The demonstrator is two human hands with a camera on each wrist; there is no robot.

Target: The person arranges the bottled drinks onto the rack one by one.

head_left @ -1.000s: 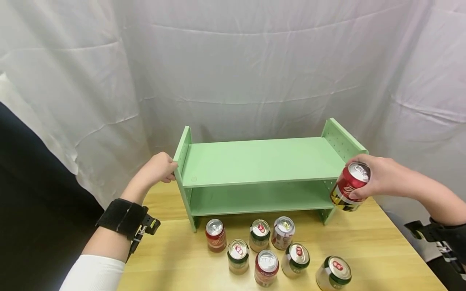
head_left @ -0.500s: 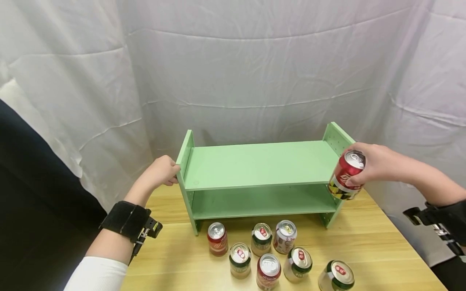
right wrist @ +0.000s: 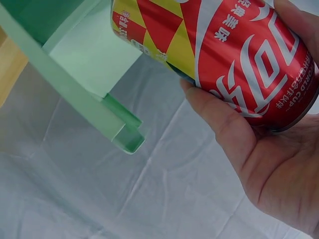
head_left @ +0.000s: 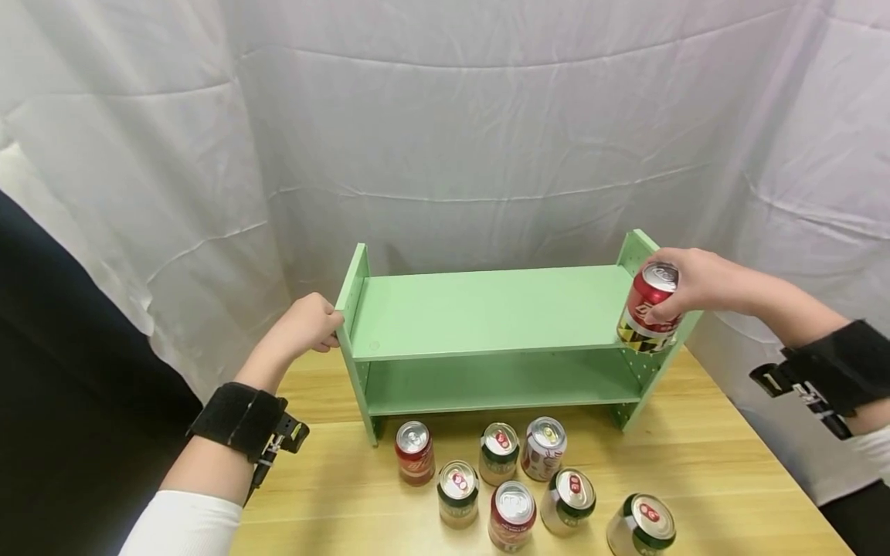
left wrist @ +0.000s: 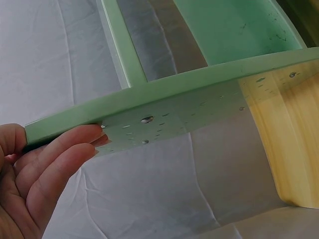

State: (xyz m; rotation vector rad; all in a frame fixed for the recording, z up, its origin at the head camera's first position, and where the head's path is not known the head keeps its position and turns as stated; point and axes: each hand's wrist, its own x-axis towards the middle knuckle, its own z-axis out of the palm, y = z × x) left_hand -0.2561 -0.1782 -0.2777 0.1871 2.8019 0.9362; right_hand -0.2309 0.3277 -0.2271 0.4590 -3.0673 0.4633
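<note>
A light green two-tier shelf [head_left: 487,313] stands on the wooden table. My left hand [head_left: 307,324] grips the front edge of its left side panel [head_left: 351,309]; in the left wrist view the fingers [left wrist: 67,144] lie along the panel's outer face. My right hand [head_left: 705,282] holds a red soda can [head_left: 643,309], slightly tilted, with white lettering and a checked band near its base. In the head view the can overlaps the right end of the upper board. The right wrist view shows the thumb [right wrist: 214,107] pressed along the can [right wrist: 219,55], beyond the end of a side panel [right wrist: 75,92].
Several soda cans stand upright in front of the shelf: red ones [head_left: 415,455], green-and-gold ones [head_left: 456,498] and a silver-white one [head_left: 545,452]. Another green-and-gold can [head_left: 640,529] stands apart at front right. A white curtain [head_left: 459,139] hangs behind the table [head_left: 723,471].
My right hand has lifted the red soda can and carried it left and away from me, from beside the shelf's right end to over its upper board. My left hand keeps its grip.
</note>
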